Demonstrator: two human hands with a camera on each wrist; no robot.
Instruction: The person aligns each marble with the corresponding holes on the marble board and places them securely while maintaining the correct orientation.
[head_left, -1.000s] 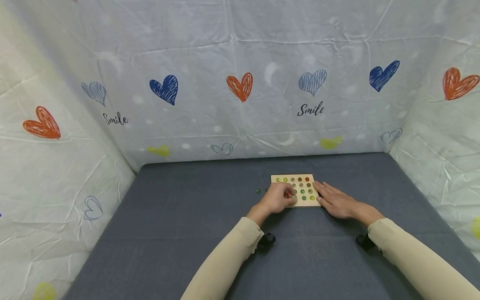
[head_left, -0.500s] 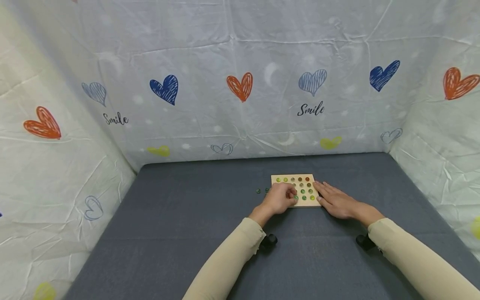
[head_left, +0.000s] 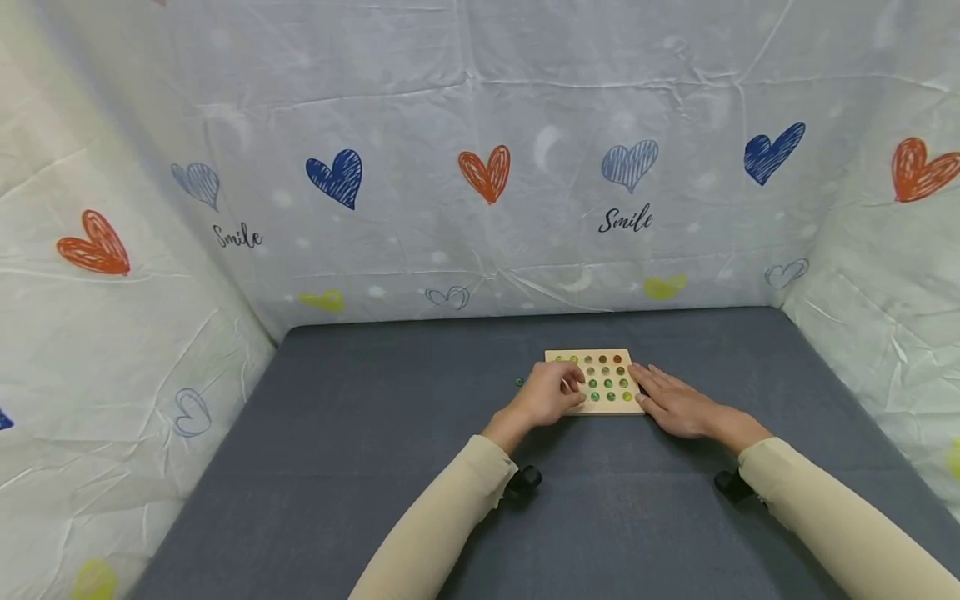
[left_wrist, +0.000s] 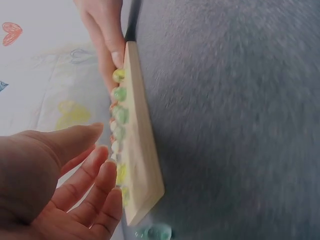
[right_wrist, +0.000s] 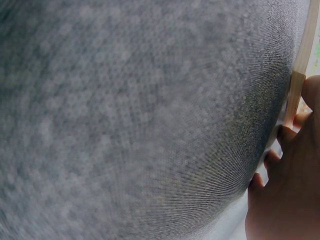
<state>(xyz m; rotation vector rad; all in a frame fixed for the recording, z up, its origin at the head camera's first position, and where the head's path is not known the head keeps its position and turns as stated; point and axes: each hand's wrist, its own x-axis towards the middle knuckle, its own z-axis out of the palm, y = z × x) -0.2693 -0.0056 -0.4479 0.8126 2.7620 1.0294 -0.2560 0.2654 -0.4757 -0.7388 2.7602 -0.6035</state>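
A pale wooden board (head_left: 619, 408) lies on the table with rows of glass marbles (head_left: 608, 383) seated in it, green, yellow, clear and reddish. My left hand (head_left: 546, 396) is over the board's left part and hides some marbles there. In the left wrist view its fingers (left_wrist: 90, 195) are loosely bent, thumb apart from them, with nothing held. My right hand (head_left: 678, 406) rests at the board's right edge with fingers extended; in the right wrist view its fingertips touch the board's side (right_wrist: 296, 97).
A loose green marble (head_left: 519, 382) lies on the dark grey tabletop (head_left: 375, 450), left of the board. Beside the board's near corner, the left wrist view shows loose greenish marbles (left_wrist: 155, 232). A white curtain (head_left: 420, 100) printed with hearts encloses the table's back and sides.
My left hand has drawn back leftward from the front row, uncovering a green marble seated in the board and covering a loose marble beside it. The right hand stays in place.
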